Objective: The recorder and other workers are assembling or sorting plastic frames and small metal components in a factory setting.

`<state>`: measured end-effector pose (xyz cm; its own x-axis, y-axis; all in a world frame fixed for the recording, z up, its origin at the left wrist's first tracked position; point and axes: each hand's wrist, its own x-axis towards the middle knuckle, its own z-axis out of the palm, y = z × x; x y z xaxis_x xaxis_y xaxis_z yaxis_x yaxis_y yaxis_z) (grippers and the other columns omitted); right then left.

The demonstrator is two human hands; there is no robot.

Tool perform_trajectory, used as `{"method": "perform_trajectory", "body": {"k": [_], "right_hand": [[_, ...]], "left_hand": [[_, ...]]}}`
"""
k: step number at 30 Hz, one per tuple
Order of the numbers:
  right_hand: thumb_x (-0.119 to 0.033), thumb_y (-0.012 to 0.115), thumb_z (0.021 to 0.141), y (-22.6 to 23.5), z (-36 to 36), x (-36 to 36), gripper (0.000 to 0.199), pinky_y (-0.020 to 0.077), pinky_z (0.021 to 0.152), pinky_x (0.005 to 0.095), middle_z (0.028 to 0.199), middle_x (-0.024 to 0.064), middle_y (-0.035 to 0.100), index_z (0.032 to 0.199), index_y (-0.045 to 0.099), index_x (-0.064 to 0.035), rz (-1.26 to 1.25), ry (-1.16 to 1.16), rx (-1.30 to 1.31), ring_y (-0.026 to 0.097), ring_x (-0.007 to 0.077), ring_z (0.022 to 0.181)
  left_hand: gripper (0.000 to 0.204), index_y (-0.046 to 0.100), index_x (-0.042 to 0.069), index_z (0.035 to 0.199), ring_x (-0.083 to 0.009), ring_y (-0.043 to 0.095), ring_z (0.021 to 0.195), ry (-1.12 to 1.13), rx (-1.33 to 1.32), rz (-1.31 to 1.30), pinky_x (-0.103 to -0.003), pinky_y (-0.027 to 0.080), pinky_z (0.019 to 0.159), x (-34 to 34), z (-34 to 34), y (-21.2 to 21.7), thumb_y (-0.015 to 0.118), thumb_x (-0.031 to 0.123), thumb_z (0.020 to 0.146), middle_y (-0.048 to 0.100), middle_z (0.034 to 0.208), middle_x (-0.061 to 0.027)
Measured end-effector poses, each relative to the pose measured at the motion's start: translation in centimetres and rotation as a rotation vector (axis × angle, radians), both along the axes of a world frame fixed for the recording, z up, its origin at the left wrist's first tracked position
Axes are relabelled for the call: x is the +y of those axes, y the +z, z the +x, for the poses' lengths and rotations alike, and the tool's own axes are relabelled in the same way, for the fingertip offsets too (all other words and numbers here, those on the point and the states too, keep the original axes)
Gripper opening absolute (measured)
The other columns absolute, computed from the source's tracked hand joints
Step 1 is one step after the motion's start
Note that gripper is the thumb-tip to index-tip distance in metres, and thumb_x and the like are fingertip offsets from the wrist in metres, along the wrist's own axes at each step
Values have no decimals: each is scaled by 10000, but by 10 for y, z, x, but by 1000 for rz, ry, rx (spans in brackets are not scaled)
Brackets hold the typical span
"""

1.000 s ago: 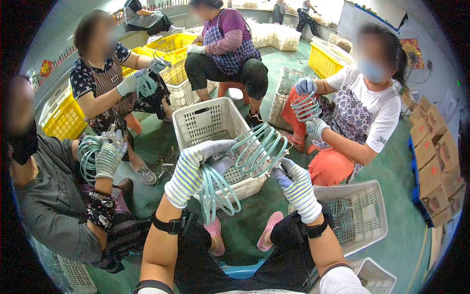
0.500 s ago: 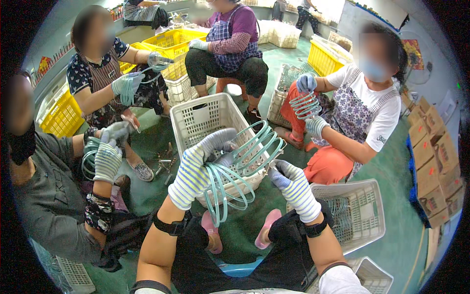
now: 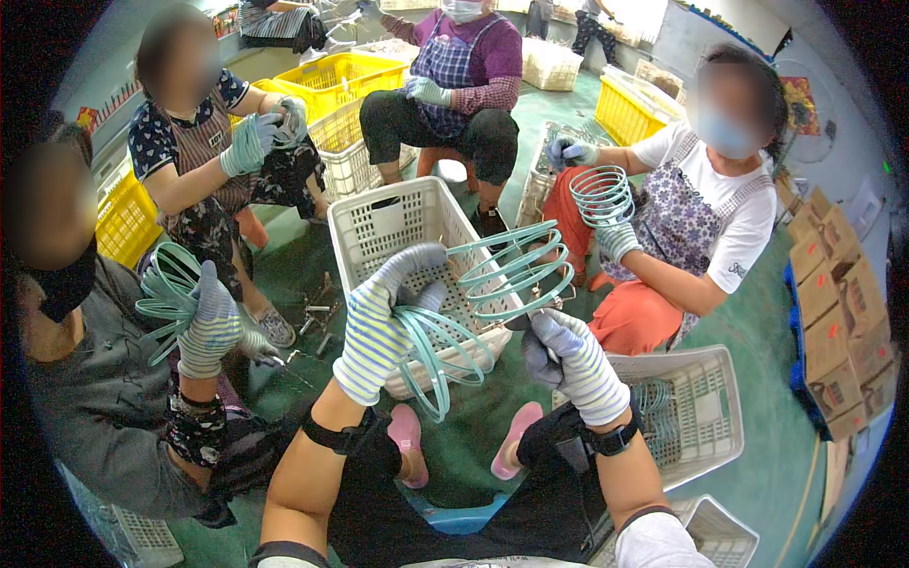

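Observation:
My left hand (image 3: 386, 317), in a striped glove, is closed around a bundle of pale green wire rings (image 3: 437, 371). Part of the bundle hangs below the palm, while several rings fan out to the right above the fingers. At the right end of the fan, small metallic bits show beside my right hand (image 3: 579, 364), also gloved. Its fingers are closed near the rings' edge; what they pinch is too small to make out. Beneath both hands stands a white slatted crate (image 3: 355, 229).
By my right leg sits another white crate (image 3: 727, 379) with green wire rings inside. Seated co-workers handle similar coils at left (image 3: 170, 293) and right (image 3: 602, 197). Loose metal pieces (image 3: 317, 317) lie on the green floor. Stacked cartons (image 3: 843, 312) stand far right.
The fanned rings have spread apart and shifted a little right. My right hand has turned slightly beside them. The co-worker at left has raised a ring bundle.

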<state>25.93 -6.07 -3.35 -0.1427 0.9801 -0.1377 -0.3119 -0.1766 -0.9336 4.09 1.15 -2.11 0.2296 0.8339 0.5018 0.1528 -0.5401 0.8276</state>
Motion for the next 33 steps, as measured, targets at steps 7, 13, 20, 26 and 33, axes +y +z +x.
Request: {"method": "perform_trajectory", "body": {"k": [7, 13, 20, 26, 33], "right_hand": [[-379, 530, 887, -5, -2, 1, 325, 219, 355, 196, 544, -19, 463, 869, 584, -60, 5, 31, 40, 314, 43, 372], [-370, 565, 866, -14, -2, 6, 301, 283, 380, 202, 589, 0, 516, 893, 571, -69, 27, 32, 76, 393, 62, 409], [-319, 642, 797, -5, -28, 1, 374, 420, 493, 200, 767, 24, 607, 1040, 607, -37, 108, 48, -84, 530, 78, 560], [-279, 647, 801, -10, -25, 14, 296, 368, 425, 190, 699, 37, 602, 969, 616, -36, 73, -71, 2, 498, 74, 494], [-253, 616, 837, -7, -25, 26, 265, 390, 422, 193, 693, 38, 609, 977, 610, -28, 85, -280, 117, 519, 86, 482]], "left_hand": [[322, 613, 41, 1081, -112, 593, 842, -45, -18, 66, -241, 467, 758, 0, 1, -4, 626, -27, 766, 646, 957, -50], [280, 609, 20, 1072, -130, 597, 900, -18, -58, -6, -261, 466, 809, 3, 0, 0, 596, -22, 795, 651, 966, -86], [342, 603, 4, 1072, -152, 598, 880, -93, 157, 26, -259, 470, 779, 12, -2, -18, 522, -106, 758, 642, 948, -114], [320, 606, 18, 1066, -257, 613, 924, -171, 254, 253, -297, 474, 820, 17, -9, -5, 609, 19, 746, 619, 1009, -134], [294, 582, 41, 1096, -91, 530, 643, -46, -445, 138, -218, 447, 610, 33, -23, 3, 521, 255, 904, 605, 892, -66]]}}
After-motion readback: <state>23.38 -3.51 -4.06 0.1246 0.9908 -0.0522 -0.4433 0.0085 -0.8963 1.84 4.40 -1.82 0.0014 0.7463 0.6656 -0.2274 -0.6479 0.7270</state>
